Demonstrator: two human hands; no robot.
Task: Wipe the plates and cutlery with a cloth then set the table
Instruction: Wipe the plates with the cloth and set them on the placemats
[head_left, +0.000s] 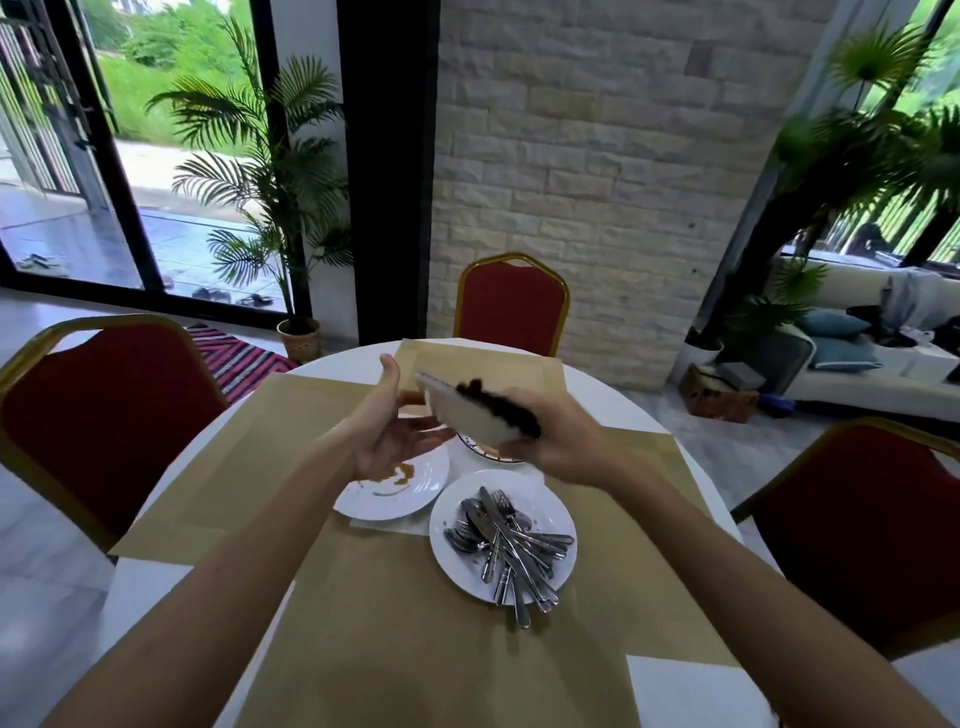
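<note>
The right hand (563, 441) grips a white plate (462, 415) up in the air, above the table (670, 680). Its fingers curl round the near edge of the plate. The plate is tipped, one side higher, so its face is easy to reach. A dark lump lies on the plate, right by the grip. It is blurry, but I think it is the cloth (501, 410), pinned there by the same hand.

The left hand (387, 423) is open, with straight fingers and the palm turned toward the plate. It is just left of the grip, and its fingertips point in under the plate. I cannot tell if they touch it. I think this hand is there to take the plate, so the right hand can rub with the cloth.

Right under the grip sits a plate with a blue rim (485, 453). Down and left of the grip is a dirty plate (410, 488) with brown smears, so it needs a wipe. Below the grip, nearer the person, another plate (556, 514) holds the cutlery (511, 540) in one heap, easy to grab.

Tan mats (363, 597) lie spread under it all, one for each seat, I think. Red chairs (511, 306) stand round the table. No place is set yet, so I think the job is near its start.
</note>
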